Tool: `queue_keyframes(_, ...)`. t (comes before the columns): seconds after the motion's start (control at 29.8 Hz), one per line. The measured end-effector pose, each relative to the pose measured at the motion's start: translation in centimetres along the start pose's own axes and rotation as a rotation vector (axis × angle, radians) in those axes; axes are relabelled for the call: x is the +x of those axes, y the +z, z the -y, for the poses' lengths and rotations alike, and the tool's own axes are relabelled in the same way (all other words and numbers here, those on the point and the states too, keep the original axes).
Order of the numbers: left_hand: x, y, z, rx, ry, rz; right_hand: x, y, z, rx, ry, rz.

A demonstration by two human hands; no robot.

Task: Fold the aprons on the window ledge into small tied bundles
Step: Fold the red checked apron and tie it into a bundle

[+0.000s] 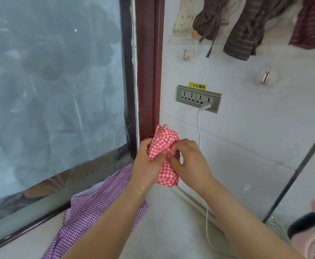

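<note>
Nearest us, both forearms reach fwd over the pale window ledge (164,221). Our left hand (149,161) grips the red-checked apron bundle (165,146) from the left, fingers curled round it; our right hand (188,161) pinches cloth at the bundle's middle. Bundle is held up off the ledge, in front of the red window frame (149,71). A purple-checked apron (89,212) lies flat on the ledge under our left arm. Wall socket strip (198,98) w/ a white cable (199,126) sits behind.

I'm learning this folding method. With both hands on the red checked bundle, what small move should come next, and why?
Probably pull the tie snug: the left hand grips the red checked bundle while the right hand pinches at its middle, so the wrap looks unfinished.
</note>
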State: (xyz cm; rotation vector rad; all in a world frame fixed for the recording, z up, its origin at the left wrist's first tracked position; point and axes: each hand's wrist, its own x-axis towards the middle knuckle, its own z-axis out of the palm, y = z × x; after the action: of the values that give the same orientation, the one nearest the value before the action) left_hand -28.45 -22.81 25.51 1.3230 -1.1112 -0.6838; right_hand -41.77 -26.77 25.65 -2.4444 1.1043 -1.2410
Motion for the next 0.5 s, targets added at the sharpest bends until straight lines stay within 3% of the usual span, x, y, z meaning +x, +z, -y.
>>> queue_keyframes(0.1, 1.5, 1.4, -1.3, -0.044, 0.012, -0.06, 1.0, -1.0, -0.9, 0.026, -0.074, -0.023)
queue_keyframes(0.3, 5.6, 3.5, -5.3, -0.138, 0.081, -0.182, 7.1, -3.9, -1.0, 0.187, -0.041, -0.049)
queue_keyframes(0.5, 12.2, 3.5, -11.2, 0.056, 0.315, -0.351, 15.5, -6.5, 0.2, 0.391, 0.004, -0.052)
